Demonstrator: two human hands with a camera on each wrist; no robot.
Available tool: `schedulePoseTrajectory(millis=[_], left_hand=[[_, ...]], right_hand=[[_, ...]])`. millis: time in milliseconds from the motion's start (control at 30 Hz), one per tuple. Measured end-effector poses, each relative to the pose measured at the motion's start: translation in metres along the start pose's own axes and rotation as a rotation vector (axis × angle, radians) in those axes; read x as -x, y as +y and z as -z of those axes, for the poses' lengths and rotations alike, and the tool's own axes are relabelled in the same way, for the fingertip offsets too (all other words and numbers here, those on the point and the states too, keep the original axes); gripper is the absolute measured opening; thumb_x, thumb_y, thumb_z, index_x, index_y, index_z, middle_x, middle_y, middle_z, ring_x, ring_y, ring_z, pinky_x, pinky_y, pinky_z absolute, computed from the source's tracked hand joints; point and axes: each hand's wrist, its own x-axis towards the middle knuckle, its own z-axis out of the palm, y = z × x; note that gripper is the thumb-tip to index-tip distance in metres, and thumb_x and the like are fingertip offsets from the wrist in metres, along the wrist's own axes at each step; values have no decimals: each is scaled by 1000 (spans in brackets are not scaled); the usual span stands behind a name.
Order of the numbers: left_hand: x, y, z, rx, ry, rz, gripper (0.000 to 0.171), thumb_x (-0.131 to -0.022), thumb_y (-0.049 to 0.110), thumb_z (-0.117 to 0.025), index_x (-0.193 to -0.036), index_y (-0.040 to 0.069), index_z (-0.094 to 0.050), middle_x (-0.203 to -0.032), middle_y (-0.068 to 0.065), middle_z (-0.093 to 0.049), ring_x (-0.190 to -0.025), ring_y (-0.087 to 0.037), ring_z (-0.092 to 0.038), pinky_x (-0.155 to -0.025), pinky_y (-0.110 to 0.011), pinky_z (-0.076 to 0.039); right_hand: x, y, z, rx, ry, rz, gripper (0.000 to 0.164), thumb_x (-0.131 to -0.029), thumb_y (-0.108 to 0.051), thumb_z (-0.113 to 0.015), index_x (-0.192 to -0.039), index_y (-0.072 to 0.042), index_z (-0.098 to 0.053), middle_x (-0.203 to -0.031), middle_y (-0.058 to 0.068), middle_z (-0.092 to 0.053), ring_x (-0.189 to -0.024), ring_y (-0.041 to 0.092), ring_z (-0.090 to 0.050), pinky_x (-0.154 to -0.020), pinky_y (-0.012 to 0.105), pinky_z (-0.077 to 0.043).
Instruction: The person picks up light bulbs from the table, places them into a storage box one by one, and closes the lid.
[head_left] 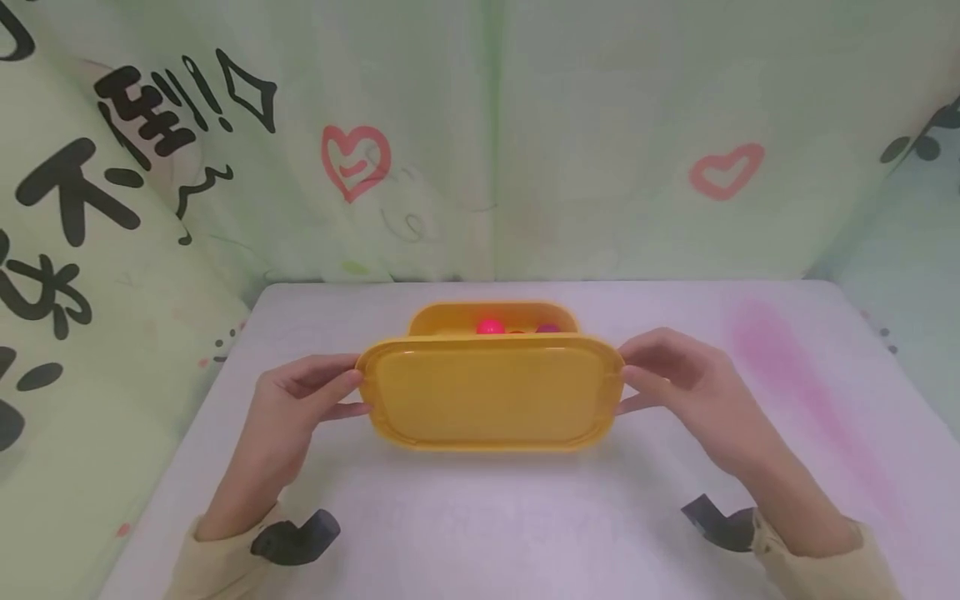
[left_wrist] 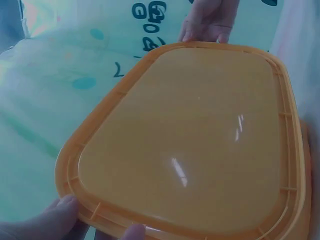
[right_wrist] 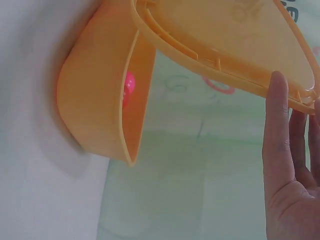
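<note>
Both hands hold a yellow-orange plastic lid [head_left: 495, 396] by its two short ends, its broad face tilted toward the head camera. At the left end my left hand [head_left: 292, 412] pinches the rim between thumb and fingers. My right hand [head_left: 693, 392] grips the opposite end the same way. Behind the lid stands a matching yellow box [right_wrist: 95, 95], uncovered, its front hidden by the lid in the head view. Inside the box show a bright pink ball [head_left: 491, 327] and a purple round thing [head_left: 548, 328]. The right wrist view shows the lid raised apart from the box's rim.
A white table [head_left: 480, 525] lies under the box, with a pink stain [head_left: 802, 383] on its right side. A pale green curtain [head_left: 585, 208] with hearts and black lettering hangs behind and along the left. Dark straps [head_left: 296, 540] stick out at both cuffs.
</note>
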Motion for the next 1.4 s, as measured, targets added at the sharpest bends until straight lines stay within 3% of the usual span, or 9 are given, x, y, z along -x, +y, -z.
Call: schedulePoseTrajectory(millis=[267, 400, 467, 633, 767, 1000, 1133, 1267, 1400], left_hand=[[-2, 11, 0, -4, -2, -63, 24, -93, 10, -69, -115, 3, -72, -108, 2, -74, -98, -16, -71, -79, -36, -60], [-2, 13, 0, 35, 17, -81, 23, -94, 7, -67, -115, 3, -72, -107, 2, -74, -100, -16, -70, -81, -36, -60], [-2, 13, -1, 53, 28, -77, 23, -94, 7, -66, -116, 3, -71, -108, 1, -73, -101, -16, -70, -83, -36, -59], [-5, 13, -3, 49, 60, -36, 29, -95, 17, -67, -119, 1, -69, -110, -1, -72, -106, -18, -67, -89, -32, -57], [-8, 12, -5, 44, 82, 2, 38, -95, 23, -68, -124, -1, -65, -112, -1, -72, -111, -18, -65, -94, -26, -54], [-13, 0, -6, 99, 72, 25, 40, -91, 17, -73, -127, 2, -63, -118, -1, -71, -112, -13, -65, -95, -22, -53], [-16, -4, -10, 23, 92, 63, 48, -89, 21, -75, -132, 5, -61, -130, -7, -64, -119, -17, -61, -96, -21, -53], [-21, -8, -13, 27, 102, 113, 52, -88, 17, -76, -136, 5, -58, -139, -8, -57, -128, -18, -56, -99, -20, -50], [-24, -15, -15, -8, 85, 158, 56, -88, 17, -76, -140, 8, -55, -144, -6, -54, -130, -17, -55, -100, -21, -49]], right_hand=[[-2, -7, 0, -127, 60, 125, 21, -93, 6, -63, -113, 5, -65, -106, 12, -68, -91, 23, -69, -73, 42, -61], [-3, -11, -1, -141, 59, 123, 21, -91, 7, -64, -113, 6, -66, -106, 13, -69, -93, 24, -69, -79, 40, -60], [-2, -13, 0, -85, 68, 94, 21, -92, 3, -66, -113, 3, -67, -106, 11, -70, -94, 23, -70, -81, 36, -60], [-2, -16, 1, 31, 77, 70, 25, -90, -1, -71, -115, -4, -70, -109, 6, -72, -99, 18, -69, -86, 27, -58], [-3, -13, 0, -39, 34, 143, 30, -86, 11, -68, -116, 6, -68, -113, 9, -71, -107, 18, -65, -91, 29, -56], [-6, -5, -3, 4, 78, 120, 23, -91, 3, -67, -114, 2, -70, -112, 10, -71, -110, 19, -64, -92, 24, -55], [-10, 3, -4, -11, 106, 130, 26, -88, 3, -71, -114, 3, -69, -110, 9, -72, -109, 17, -64, -93, 24, -55], [-13, 9, -6, -107, 106, 161, 31, -85, 10, -71, -116, 9, -66, -113, 12, -70, -110, 17, -64, -94, 27, -54], [-16, 13, -9, -68, 146, 147, 38, -85, 8, -72, -122, 6, -64, -119, 10, -67, -114, 14, -62, -93, 25, -54]])
